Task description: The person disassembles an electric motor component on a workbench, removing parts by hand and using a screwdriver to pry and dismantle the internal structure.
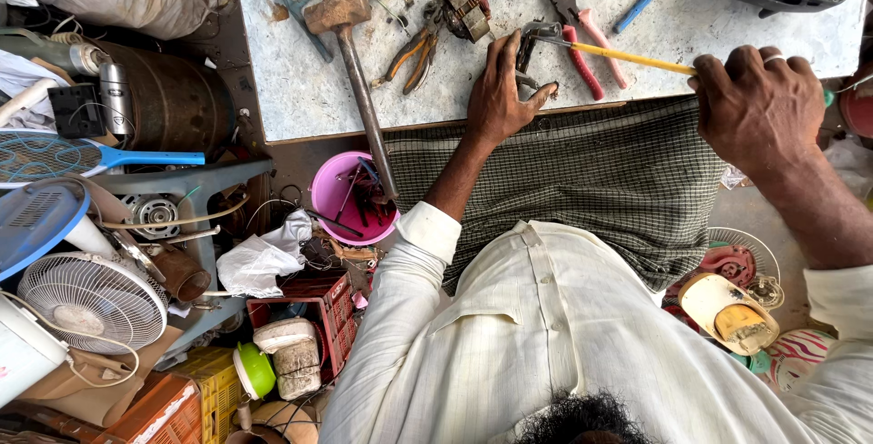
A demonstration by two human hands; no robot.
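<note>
Head view: my right hand (pixel 759 108) clenches the yellow screwdriver (pixel 627 58), its shaft pointing left toward the metal part (pixel 532 44) under my left hand (pixel 500 94), grip loosely curled on it.

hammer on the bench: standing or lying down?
Lying down. The hammer rests flat on the bench, rusty head away from the person, handle running past the near edge.

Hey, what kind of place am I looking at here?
Probably a small appliance repair shop: a workbench strewn with a hammer and pliers, and old table fans piled beside it.
</note>
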